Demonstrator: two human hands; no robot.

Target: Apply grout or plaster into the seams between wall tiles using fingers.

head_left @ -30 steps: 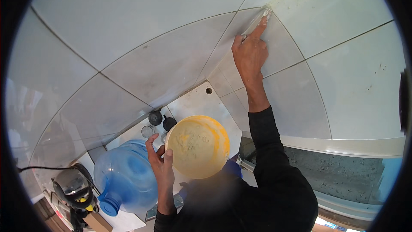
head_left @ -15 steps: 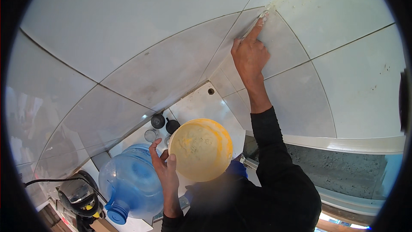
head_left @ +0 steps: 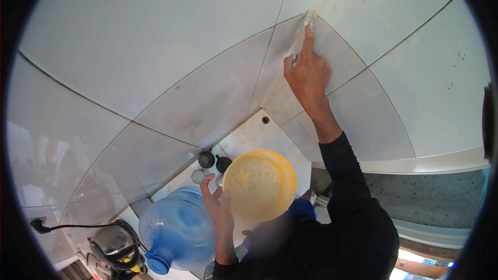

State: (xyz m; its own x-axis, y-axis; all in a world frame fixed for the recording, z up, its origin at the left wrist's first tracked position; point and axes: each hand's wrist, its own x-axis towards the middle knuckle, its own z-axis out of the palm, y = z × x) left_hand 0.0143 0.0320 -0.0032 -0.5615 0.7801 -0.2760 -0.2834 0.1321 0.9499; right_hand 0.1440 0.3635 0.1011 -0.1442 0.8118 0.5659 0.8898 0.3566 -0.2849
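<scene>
1. the black right sleeve [head_left: 345, 176] rises from the lower edge, the arm reaching forward and up, slightly bent; the left forearm comes up short and steep from the lower edge.
2. the left hand [head_left: 220, 218] has hold of the bowl [head_left: 288, 176] at its left side, thumb upright along the rim, index finger bent and lifted clear; the remaining fingers are mostly hidden.
3. the yellow bowl sits in front of the body, its mouth facing up, with pale paste [head_left: 254, 179] spread over its inside.
4. the right hand [head_left: 309, 78] shows its back, wrist nearly in line with the forearm; the index finger points straight up the corner [head_left: 319, 8], its tip white with paste and touching there. the thumb stands out to the left, the other fingers are curled; i cannot tell whether they pinch anything.
5. below, left of the left hand, a blue bottle [head_left: 179, 225] lies on its side, a kettle [head_left: 111, 241] just beside it.
6. beyond the bottle, a glass [head_left: 198, 177] and two black cups [head_left: 206, 159] stand on the white counter [head_left: 249, 137].
</scene>
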